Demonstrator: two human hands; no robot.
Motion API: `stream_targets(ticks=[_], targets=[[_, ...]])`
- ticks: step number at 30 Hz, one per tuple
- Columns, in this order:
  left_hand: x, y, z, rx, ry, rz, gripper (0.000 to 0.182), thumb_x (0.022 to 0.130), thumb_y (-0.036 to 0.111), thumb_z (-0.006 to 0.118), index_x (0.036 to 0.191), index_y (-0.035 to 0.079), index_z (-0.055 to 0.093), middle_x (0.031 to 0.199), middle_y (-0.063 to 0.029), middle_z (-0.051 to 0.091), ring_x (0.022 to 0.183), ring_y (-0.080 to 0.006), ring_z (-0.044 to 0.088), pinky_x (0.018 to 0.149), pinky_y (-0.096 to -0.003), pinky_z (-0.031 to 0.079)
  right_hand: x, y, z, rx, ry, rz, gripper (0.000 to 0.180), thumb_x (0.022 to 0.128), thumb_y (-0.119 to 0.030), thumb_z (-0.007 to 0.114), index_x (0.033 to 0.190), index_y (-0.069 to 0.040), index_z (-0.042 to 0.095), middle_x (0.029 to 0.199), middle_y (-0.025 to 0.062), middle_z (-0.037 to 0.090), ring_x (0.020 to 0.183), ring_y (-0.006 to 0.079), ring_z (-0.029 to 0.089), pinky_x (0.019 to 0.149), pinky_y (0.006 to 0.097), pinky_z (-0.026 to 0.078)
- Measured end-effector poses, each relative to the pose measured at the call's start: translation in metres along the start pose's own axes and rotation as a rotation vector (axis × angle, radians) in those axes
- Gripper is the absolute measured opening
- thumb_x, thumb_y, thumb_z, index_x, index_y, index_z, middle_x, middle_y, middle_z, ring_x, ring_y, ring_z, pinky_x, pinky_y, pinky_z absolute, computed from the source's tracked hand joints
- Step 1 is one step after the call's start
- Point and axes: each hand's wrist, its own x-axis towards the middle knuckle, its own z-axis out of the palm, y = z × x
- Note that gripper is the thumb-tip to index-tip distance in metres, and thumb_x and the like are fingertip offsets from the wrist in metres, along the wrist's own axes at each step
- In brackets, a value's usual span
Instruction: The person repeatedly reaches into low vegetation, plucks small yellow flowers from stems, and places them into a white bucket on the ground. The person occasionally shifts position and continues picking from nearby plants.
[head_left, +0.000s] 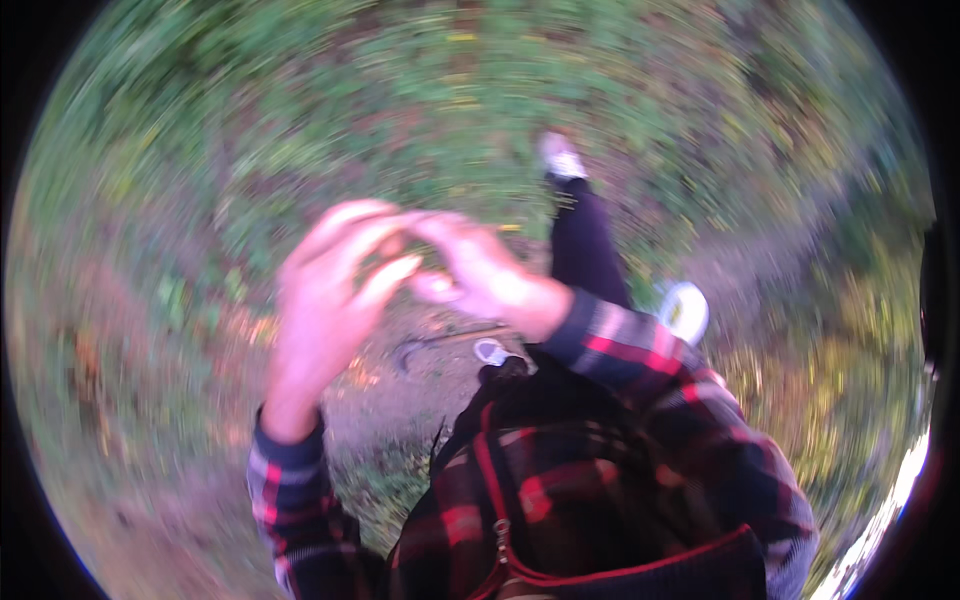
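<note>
Both hands are raised in front of my body, blurred by motion. My left hand (330, 277) has its fingers curled towards my right hand (480, 270), and their fingertips meet or overlap. Whether anything small is pinched between them cannot be told. Beneath the hands, on bare soil, lies a tool with a thin light-brown handle (472, 335) and a dark curved head (406, 355). A round white object (684, 313) shows beside my right sleeve; its kind is unclear.
Green plants (360, 112) and fallen leaves spread around a dirt patch (382, 405). One light shoe (562, 156) is stretched forward, the other (491, 352) is near the tool. A dark bag with red trim (637, 562) hangs at my front.
</note>
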Motion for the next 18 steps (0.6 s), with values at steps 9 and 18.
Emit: stream_targets(ticks=[9, 18], targets=[[0.007, -0.028, 0.043, -0.373, -0.132, -0.206, 0.026, 0.081, 0.000, 0.054, 0.107, -0.003, 0.056, 0.110, -0.0095, 0.054, 0.080, -0.0129, 0.054, 0.077, -0.0266, 0.044, -0.126, 0.019, -0.143, 0.573, 0.329, -0.259, 0.030, 0.092, -0.026, 0.043, 0.089, 0.001, 0.054, 0.087, 0.0148, 0.057, 0.071, 0.0182, 0.054, 0.056, 0.0224, 0.047], [0.019, -0.042, 0.084, -0.375, -0.228, -0.236, 0.025, 0.086, 0.010, 0.055, 0.109, 0.000, 0.055, 0.110, -0.0080, 0.054, 0.079, -0.0109, 0.054, 0.073, -0.0251, 0.045, -0.376, 0.025, -0.297, 0.456, 1.193, -0.983, 0.063, 0.087, -0.042, 0.050, 0.126, 0.003, 0.029, 0.122, 0.0269, 0.034, 0.106, 0.0402, 0.048, 0.082, 0.0462, 0.051]])
